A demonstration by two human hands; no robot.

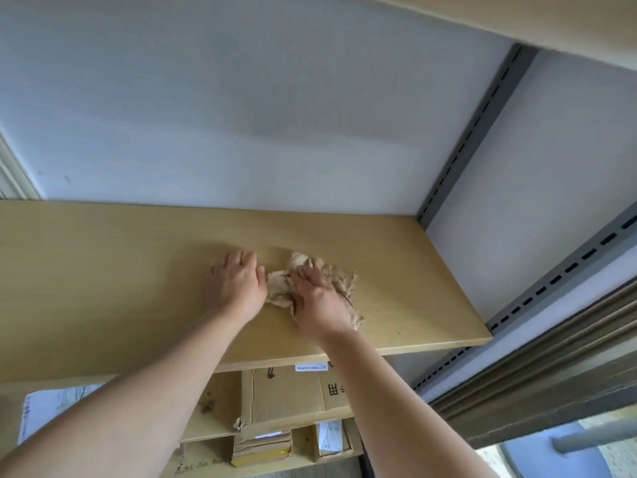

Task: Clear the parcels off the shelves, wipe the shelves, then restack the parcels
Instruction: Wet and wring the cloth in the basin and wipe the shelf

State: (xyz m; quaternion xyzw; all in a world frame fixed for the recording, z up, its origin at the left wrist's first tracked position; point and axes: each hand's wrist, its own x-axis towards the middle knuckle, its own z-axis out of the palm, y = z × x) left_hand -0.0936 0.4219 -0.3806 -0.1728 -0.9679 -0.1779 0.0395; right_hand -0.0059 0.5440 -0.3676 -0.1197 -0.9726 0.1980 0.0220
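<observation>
A light wooden shelf [103, 270] runs across the middle of the view with no parcels on it. A crumpled beige cloth [339, 279] lies on it right of centre. My right hand [319, 298] presses down on the cloth, fingers spread over it. My left hand [238, 281] rests flat on the bare shelf just left of the cloth, its fingertips touching the cloth's edge. On the shelf below lies a flat cardboard parcel [293, 395]. A white-wrapped parcel [51, 408] sits at the lower left. Lower still are a taped brown parcel [262, 450] and a small box [331, 439].
A white wall [241, 115] backs the shelf. Grey slotted metal uprights [475, 132] stand at the right rear corner and along the right side. Another shelf's underside [551, 19] hangs at the top right. A dark window frame [551, 374] runs along the lower right.
</observation>
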